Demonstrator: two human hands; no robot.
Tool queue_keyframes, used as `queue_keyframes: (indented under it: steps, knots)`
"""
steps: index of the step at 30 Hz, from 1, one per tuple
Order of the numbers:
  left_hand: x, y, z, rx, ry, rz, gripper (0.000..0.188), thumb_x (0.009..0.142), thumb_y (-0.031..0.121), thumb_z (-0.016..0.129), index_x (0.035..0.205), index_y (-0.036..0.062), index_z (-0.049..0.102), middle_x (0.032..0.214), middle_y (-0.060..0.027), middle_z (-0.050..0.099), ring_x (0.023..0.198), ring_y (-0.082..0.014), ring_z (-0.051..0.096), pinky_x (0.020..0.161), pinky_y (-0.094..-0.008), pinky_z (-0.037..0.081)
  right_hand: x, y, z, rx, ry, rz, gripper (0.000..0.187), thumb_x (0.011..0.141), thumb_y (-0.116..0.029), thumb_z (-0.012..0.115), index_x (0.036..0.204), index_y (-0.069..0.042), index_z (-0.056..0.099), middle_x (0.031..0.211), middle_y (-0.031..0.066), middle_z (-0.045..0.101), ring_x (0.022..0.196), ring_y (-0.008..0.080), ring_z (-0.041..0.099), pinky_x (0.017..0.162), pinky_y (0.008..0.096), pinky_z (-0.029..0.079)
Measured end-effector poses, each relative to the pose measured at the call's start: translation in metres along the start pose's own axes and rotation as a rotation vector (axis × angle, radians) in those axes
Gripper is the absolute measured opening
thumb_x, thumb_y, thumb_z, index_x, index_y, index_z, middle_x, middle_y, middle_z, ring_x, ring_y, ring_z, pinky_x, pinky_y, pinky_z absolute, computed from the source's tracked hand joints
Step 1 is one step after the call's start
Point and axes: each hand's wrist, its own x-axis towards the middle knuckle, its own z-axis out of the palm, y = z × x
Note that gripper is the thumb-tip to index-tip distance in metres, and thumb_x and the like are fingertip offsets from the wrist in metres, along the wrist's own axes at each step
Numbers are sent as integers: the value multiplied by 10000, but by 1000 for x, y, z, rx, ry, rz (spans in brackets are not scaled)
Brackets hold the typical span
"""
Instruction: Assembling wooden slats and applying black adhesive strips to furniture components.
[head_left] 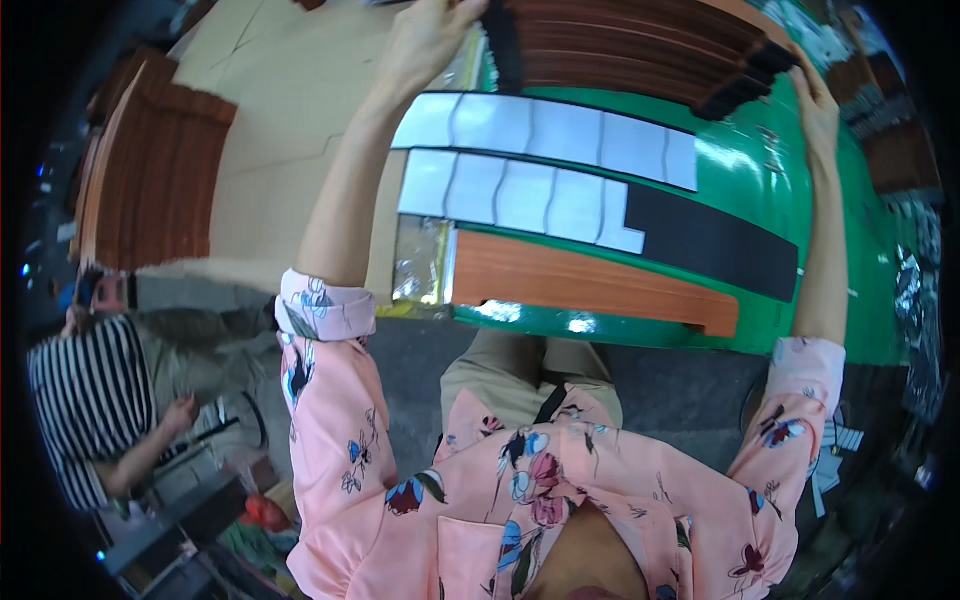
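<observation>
A stack of long reddish-brown wood-grain panels (610,50) with black end pieces lies across the far part of the green table, partly cut off by the upper edge. My left hand (432,42) is at its left end, fingers bent against the black edge and partly out of view. At the right end, my right hand (814,98) has its fingers against the other black edge. Nearer me lie two dark strips, the far one bearing white backing pieces (560,128) and the near one a bare black stretch (715,240). Closest is a single brown wood-grain panel (590,280) with a notched right end.
The green tabletop (750,150) is glossy. Cardboard (280,130) covers the surface to the left, where another stack of brown panels (165,165) stands. A person in a striped top (95,400) sits at the lower left. Clear plastic wrapping (910,290) hangs at the right.
</observation>
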Motion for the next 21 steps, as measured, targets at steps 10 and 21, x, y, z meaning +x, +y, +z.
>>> queue_keyframes:
  steps: [10, 21]
  knots:
    - [-180, -65, -86, 4, 211, -123, 415, 877, 172, 555, 1256, 20, 480, 1216, -181, 540, 1071, -289, 553, 907, -351, 416, -73, -104, 25, 107, 145, -23, 278, 891, -110, 569, 1156, -28, 579, 1132, 81, 591, 1050, 136, 549, 905, 259, 421]
    - [-186, -159, -26, 243, 146, -113, 286, 818, 92, 579, 1101, 47, 585, 1105, -140, 590, 1012, -297, 553, 863, -399, 420, -119, -204, 304, 205, -861, -141, 157, 877, -136, 495, 942, -40, 601, 707, 117, 620, 631, 235, 618, 609, 342, 475]
